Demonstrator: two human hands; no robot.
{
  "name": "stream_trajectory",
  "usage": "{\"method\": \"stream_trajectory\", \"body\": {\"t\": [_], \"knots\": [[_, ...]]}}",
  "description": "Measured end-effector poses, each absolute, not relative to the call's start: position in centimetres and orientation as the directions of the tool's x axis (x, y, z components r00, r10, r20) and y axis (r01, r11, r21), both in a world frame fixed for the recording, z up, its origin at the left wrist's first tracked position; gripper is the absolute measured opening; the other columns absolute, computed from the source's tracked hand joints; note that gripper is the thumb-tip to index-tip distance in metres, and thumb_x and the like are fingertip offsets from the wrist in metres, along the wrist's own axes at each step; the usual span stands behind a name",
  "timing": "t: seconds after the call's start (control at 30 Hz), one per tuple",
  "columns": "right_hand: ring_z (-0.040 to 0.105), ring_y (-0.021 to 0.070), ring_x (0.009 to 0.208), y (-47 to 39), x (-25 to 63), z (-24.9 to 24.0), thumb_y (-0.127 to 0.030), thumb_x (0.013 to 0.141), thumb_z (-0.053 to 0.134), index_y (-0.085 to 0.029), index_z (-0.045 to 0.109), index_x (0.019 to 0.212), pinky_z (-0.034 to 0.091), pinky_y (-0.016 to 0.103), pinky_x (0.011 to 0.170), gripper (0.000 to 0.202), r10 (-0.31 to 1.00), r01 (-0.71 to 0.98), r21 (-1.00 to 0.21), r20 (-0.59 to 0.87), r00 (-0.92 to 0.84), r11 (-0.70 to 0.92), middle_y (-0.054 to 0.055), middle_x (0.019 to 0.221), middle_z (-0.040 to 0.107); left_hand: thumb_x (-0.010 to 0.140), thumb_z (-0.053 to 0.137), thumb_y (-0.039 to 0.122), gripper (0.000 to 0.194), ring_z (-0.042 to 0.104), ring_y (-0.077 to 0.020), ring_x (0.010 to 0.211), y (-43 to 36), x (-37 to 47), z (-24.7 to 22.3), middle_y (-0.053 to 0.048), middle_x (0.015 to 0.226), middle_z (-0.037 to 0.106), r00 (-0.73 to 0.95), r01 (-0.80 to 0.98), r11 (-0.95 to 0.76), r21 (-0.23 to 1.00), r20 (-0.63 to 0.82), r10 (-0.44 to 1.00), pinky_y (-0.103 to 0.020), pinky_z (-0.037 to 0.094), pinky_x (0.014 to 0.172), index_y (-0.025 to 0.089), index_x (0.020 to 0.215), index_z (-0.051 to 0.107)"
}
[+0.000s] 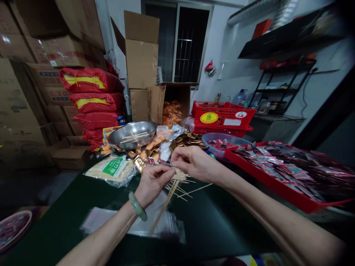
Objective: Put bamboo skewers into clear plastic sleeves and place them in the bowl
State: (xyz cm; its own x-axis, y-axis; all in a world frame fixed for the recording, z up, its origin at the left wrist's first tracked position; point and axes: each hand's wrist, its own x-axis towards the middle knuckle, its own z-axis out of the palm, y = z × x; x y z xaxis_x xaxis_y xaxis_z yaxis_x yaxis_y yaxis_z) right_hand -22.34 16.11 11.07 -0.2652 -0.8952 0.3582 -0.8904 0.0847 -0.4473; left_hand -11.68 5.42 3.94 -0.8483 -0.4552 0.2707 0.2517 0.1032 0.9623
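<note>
Hands (151, 183) pinched, almost meeting, sticks (169, 197) possibly held

On the red basket (222, 113), a yellow oval sticker (209, 118) bears a large green "盛" above smaller red print too tiny to read, and a white oval sticker (240, 115) reads "5A". A green label (115, 166) on the clear bag (127, 175) of pale sticks carries large white Chinese characters, set aslant and not surely legible. Blue and red printing on the stacked cartons (55, 88) at left is too blurred to make out.
</note>
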Motion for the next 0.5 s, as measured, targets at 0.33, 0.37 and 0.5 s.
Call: {"method": "stream_trajectory", "body": {"t": [0.33,0.37,0.5], "knots": [[0.055,0.0156,0.062,18.7,-18.5,6.5,-0.013,0.083,0.039,-0.016,0.059,0.073,0.041,0.026,0.056,0.023,-0.596,-0.982,-0.059,0.788,-0.156,0.179,0.006,0.065,0.057,0.075,0.055,0.037,0.029,0.038,-0.0075,0.048,6.6,-11.6,4.3,0.000,0.057,0.051,-0.882,0.249,0.208,0.946,0.310,-0.355,-0.018,0.032,0.044,0.011,0.079,0.065],[0.055,0.0161,0.061,18.6,-18.5,5.9,-0.013,0.083,0.038,-0.015,0.060,0.072,0.041,0.026,0.056,0.025,-0.593,-0.973,-0.056,0.784,-0.183,0.226,0.006,0.065,0.057,0.077,0.053,0.034,0.026,0.040,-0.0083,0.050,6.8,-11.5,4.4,-0.001,0.060,0.053,-0.884,0.262,0.247,0.933,0.335,-0.327,-0.019,0.034,0.046,0.011,0.082,0.065],[0.055,0.0151,0.061,19.0,-19.2,4.6,-0.013,0.083,0.037,-0.015,0.060,0.069,0.041,0.025,0.056,0.026,-0.633,-0.961,-0.066,0.740,-0.228,0.269,0.007,0.066,0.058,0.081,0.045,0.020,0.021,0.050,-0.0127,0.063,7.4,-11.2,4.6,-0.003,0.068,0.058,-0.863,0.312,0.553,0.772,0.474,-0.174,-0.022,0.038,0.059,0.014,0.082,0.065]]}}
